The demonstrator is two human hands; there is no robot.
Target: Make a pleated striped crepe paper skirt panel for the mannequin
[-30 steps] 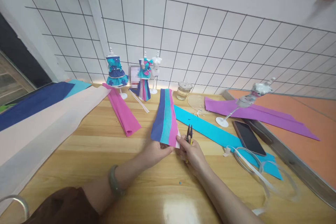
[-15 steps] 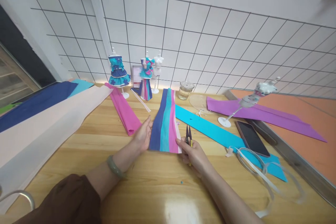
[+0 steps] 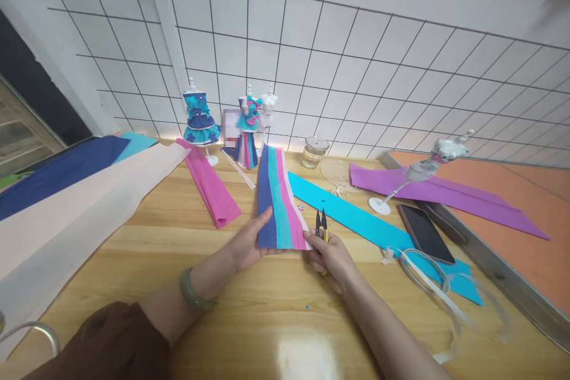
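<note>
A striped crepe paper piece (image 3: 281, 214), with dark blue, turquoise, pink and pale bands, is held up between my two hands, narrow at the far end and wide near me. My left hand (image 3: 247, 243) grips its lower left edge, thumb on top and fingers underneath. At the lower right corner, my right hand (image 3: 332, 258) pinches the pale edge between thumb and finger. The same hand also keeps hold of yellow-handled thread snips (image 3: 321, 225), their dark blades apart and pointing away from me.
Behind stand small dress forms in paper outfits (image 3: 200, 119) and a glass of liquid (image 3: 315, 153). Right are a blue strip (image 3: 351, 214), a phone (image 3: 426, 234), white ribbon (image 3: 423, 273), a tilted mannequin (image 3: 427, 166) and purple paper (image 3: 472, 196). Left lie a pink roll (image 3: 211, 184) and pale sheets (image 3: 89, 208).
My left thumb has come down onto the paper's dark blue edge, where the hand was open beside it. The paper's far end has swung left. My right hand keeps its hold.
</note>
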